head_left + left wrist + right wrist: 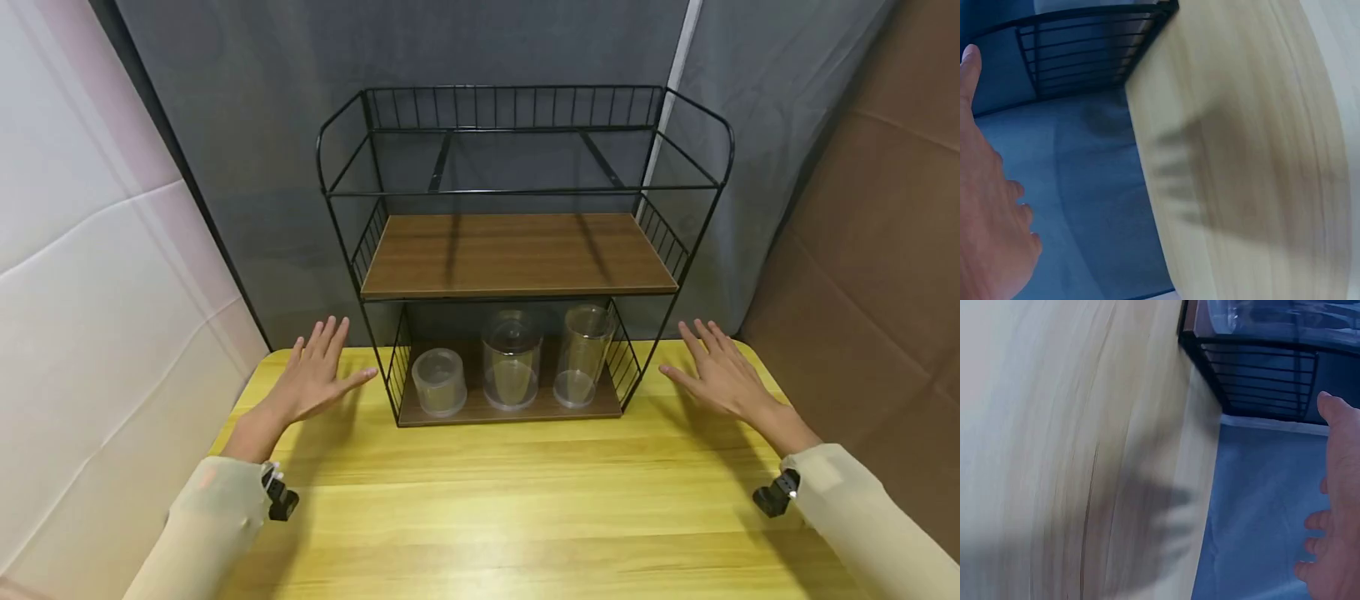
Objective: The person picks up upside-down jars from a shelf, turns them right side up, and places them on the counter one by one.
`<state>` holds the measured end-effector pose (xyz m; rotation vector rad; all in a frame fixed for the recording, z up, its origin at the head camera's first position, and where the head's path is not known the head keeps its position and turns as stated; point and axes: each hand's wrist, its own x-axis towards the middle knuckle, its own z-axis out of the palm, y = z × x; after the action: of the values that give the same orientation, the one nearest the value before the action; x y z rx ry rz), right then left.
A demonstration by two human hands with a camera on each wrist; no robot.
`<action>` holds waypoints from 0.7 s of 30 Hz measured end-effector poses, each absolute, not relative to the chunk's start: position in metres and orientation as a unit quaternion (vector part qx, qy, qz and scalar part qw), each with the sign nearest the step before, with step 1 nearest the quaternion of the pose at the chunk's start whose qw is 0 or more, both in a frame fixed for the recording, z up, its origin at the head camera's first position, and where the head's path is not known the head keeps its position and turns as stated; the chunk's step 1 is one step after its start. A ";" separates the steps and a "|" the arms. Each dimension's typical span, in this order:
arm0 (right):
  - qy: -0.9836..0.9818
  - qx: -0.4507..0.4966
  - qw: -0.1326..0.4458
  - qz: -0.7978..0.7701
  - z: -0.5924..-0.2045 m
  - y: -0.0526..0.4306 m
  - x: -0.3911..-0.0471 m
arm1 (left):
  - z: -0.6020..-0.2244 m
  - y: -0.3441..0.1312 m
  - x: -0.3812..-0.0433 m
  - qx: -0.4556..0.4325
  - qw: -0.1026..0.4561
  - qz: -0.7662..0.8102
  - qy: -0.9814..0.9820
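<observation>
My left hand (313,377) hovers over the table left of a black wire shelf rack (525,192), its fingers straight and spread, holding nothing. On the other side of the rack my right hand (716,372) is spread out the same way, palm down, thumb toward the rack. The rack's bottom board carries a short clear container (439,382) at the left, a wider lidded clear jar (512,362) in the middle and a tall clear jar (583,357) at the right. Both hands cast shadows on the wood in the wrist views.
The middle tier holds a brown wooden board (517,254); the top tier shows only its frame and two crossbars. Beneath the rack lies a yellow wood-grain table (517,500). Grey cloth (510,42) hangs behind, with a white panel (97,250) left and a brown one (870,275) right.
</observation>
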<state>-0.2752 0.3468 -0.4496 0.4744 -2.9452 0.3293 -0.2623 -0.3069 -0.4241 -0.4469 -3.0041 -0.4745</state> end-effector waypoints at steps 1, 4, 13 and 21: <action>-0.979 0.158 0.071 0.111 -0.449 0.346 -0.274 | -0.422 -0.306 -0.262 -0.147 0.034 -0.156 -0.976; -0.977 0.156 0.072 0.123 -0.447 0.344 -0.269 | -0.415 -0.303 -0.260 -0.149 0.028 -0.158 -0.976; -0.969 0.161 0.088 0.163 -0.445 0.338 -0.255 | -0.403 -0.298 -0.256 -0.155 0.038 -0.187 -0.969; -0.963 0.151 0.092 0.201 -0.442 0.334 -0.240 | -0.388 -0.293 -0.253 -0.174 0.067 -0.284 -0.941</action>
<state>-0.2400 0.3337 -0.4419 0.4497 -2.8607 0.5962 -0.2525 -0.2935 -0.3884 -0.5247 -2.8362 -0.8550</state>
